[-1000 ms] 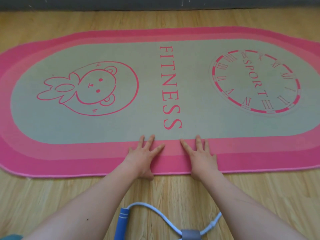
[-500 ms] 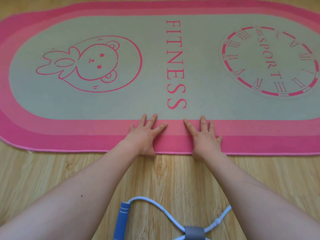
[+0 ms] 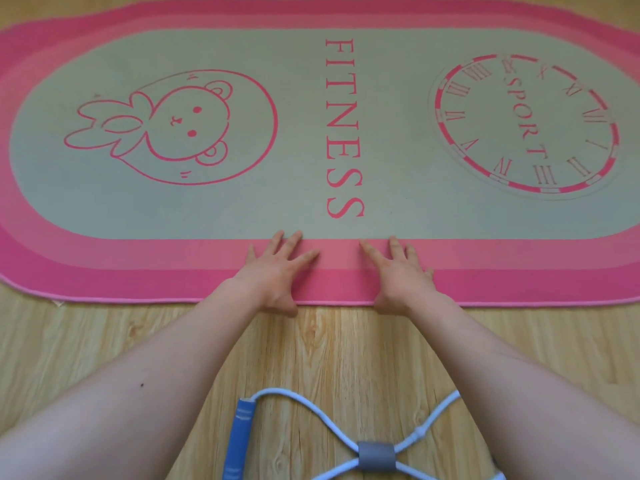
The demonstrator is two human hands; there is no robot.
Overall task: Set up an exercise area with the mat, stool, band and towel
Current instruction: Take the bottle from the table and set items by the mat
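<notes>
Left hand (image 3: 277, 270) and right hand (image 3: 398, 273) press flat, holding nothing, at 6 o'clock on the mat (image 3: 207, 209); uneven pushing could skew it.

Mat (image 3: 207, 209): matt, short-pile woven cloth with dyed print and a corded, stitched edge. Floor (image 3: 332, 355): smooth wood-grain boards with a faint sheen. Band (image 3: 281, 390): smooth, rubbery tubing. Its near-left handle (image 3: 242, 434) is matt, ribbed foam. The sleeve (image 3: 376, 457) at the crossing is matt and soft-looking.
</notes>
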